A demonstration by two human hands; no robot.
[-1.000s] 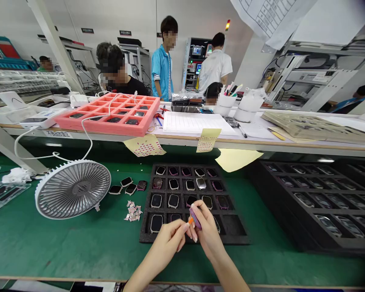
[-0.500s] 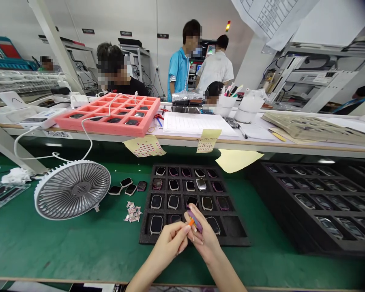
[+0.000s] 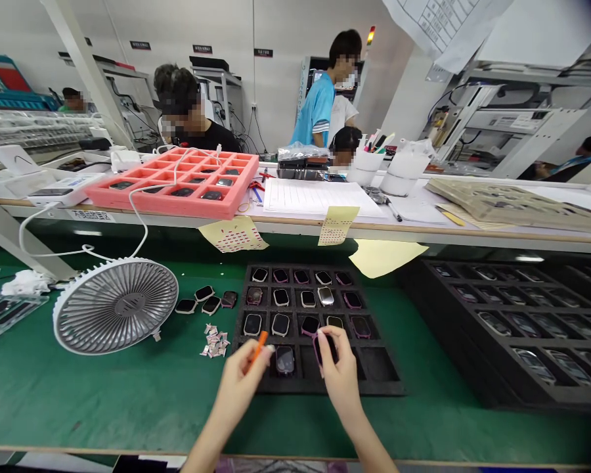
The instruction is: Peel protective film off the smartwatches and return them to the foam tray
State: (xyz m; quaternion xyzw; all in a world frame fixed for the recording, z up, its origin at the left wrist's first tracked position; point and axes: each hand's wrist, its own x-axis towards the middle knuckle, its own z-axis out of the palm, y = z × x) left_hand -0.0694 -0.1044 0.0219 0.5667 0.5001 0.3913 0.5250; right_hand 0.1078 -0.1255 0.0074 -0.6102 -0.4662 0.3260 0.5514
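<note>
Left hand [image 3: 236,387] is pinched shut on a little orange pick [image 3: 259,346], the tip sticking up and away from the palm. Right hand [image 3: 341,376] is only partly closed, its fingertips [image 3: 324,334] curled around a purple-edged watch [image 3: 318,351] down at the bottom row of the black foam tray [image 3: 389,387]. The watch looks light, stiff and glossy, so it's probably slippery and easy to scratch. I'd hold it by the rim and keep off the glass. Half a second ago both hands were together with the watch raised; now they're apart and it's lower. Another watch [image 3: 285,360] sits between them, with a desk fan [image 3: 114,305] off left
</note>
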